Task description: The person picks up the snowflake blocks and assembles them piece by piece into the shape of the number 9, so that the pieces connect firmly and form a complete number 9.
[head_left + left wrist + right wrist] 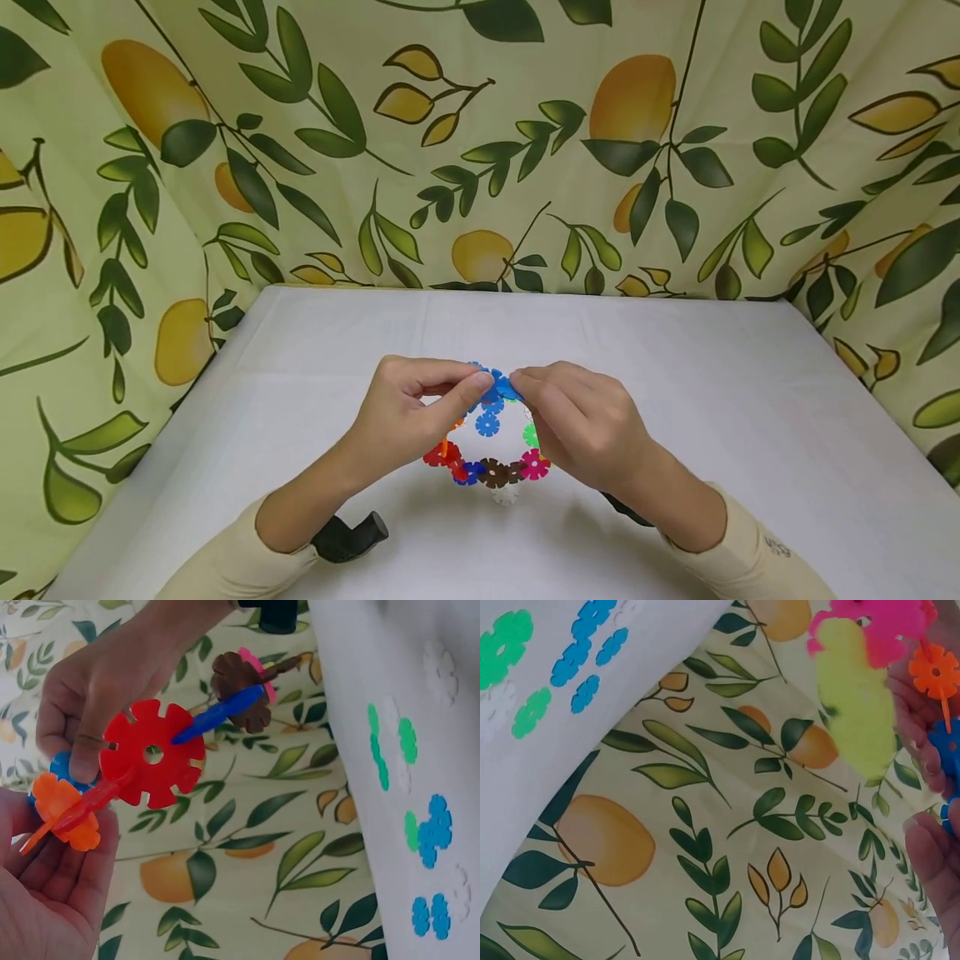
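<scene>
A chain of notched, flower-shaped plastic discs hangs between my two hands over the table. My left hand (420, 408) pinches the blue disc (491, 385) at the top of the chain between thumb and fingers. On the other side, my right hand (588, 417) pinches a blue piece right against it; whether the two are joined is hidden by the fingertips. Below hang an orange disc (67, 810), a red disc (124, 754), a dark blue disc (225, 712), a brown disc (229, 682), a pink disc (535, 464) and a yellow disc (851, 697).
Loose blue discs (435, 829), green discs (407, 740) and white discs (440, 671) lie on the white table (300, 350). A patterned cloth (480, 167) with fruit and leaves surrounds the table's back and sides. Black wrist mounts (348, 537) sit under the forearms.
</scene>
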Demonstrator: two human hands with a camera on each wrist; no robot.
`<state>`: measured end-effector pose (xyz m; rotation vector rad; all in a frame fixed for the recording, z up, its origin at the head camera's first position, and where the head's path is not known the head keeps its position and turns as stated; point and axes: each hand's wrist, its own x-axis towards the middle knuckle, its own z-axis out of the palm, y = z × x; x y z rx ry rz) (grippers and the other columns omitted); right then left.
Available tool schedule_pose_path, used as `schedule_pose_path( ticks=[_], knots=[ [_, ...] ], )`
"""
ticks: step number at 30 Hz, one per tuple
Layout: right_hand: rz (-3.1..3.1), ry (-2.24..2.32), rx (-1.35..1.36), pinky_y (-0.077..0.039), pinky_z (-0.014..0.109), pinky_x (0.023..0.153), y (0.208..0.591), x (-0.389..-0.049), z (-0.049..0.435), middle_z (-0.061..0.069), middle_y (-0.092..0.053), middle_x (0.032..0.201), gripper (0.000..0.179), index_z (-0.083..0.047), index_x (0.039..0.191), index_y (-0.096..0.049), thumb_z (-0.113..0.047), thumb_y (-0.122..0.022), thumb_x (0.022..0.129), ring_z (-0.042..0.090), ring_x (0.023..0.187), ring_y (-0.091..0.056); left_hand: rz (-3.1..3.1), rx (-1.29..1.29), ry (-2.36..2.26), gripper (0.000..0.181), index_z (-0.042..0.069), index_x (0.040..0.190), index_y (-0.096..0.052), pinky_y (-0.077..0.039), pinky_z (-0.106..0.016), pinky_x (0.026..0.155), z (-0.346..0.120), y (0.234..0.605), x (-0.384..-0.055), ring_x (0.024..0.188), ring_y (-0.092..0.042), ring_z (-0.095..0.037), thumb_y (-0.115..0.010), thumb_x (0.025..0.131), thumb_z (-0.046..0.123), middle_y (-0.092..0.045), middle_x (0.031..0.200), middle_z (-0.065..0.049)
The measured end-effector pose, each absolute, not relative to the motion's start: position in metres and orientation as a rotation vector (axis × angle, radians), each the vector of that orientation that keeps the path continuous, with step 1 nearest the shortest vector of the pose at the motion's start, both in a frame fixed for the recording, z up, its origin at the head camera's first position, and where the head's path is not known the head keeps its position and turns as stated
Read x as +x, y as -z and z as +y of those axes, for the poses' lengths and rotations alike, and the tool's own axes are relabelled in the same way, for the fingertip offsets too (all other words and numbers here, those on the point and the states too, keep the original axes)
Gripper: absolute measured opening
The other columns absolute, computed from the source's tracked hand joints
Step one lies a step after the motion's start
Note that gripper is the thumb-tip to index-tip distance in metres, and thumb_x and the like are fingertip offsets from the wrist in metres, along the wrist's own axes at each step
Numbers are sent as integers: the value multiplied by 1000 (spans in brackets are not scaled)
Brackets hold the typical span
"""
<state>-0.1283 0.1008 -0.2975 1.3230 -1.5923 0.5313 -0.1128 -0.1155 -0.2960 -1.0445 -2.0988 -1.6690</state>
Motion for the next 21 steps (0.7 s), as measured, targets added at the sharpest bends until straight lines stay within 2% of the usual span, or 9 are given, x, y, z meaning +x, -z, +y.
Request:
schedule_pose_path(
  ticks=[4,7,11,15,18,21],
  knots=[
    [-1618,-536,1321,-58,32,55,297,-130,101,10,-68,79,17,6,97,-68,-7,-58,101,22,65,-69,-2199,-1011,1614,11,4,102,-76,-59,-34,76,-119,290,-112,76,-68,-13,-67,95,3,-72,84,2],
    [-1646,-572,1322,-58,32,57,296,-130,102,10,-68,80,20,5,97,-68,-11,-57,102,22,67,-69,-2316,-993,1672,17,8,114,-70,-59,-34,76,-120,287,-111,81,-66,-15,-66,98,13,-69,92,3],
    [-1643,-628,1358,-59,31,60,297,-131,101,8,-67,80,21,5,96,-68,-12,-58,102,21,67,-67,-2448,-985,1786,33,13,126,-64,-59,-35,74,-117,288,-111,88,-67,-19,-72,95,22,-68,106,0],
    [-1746,-707,1359,-59,30,65,299,-136,103,7,-69,85,21,2,98,-68,-16,-59,103,19,73,-68,-2459,-969,1792,34,15,125,-65,-59,-36,75,-116,289,-112,90,-67,-20,-74,93,21,-68,109,-2],
    [-1909,-794,1305,-59,31,67,302,-145,108,6,-71,91,13,-1,101,-68,-14,-67,98,18,78,-68,-2468,-928,1720,38,19,126,-65,-59,-34,76,-119,286,-112,93,-66,-19,-77,90,21,-68,110,0],
    [-2109,-872,1270,-57,29,65,310,-158,111,3,-71,94,14,-3,102,-69,-4,-75,90,13,79,-65,-2478,-904,1628,41,21,124,-68,-58,-33,70,-123,284,-112,87,-65,-17,-83,85,24,-69,100,3]
  ],
)
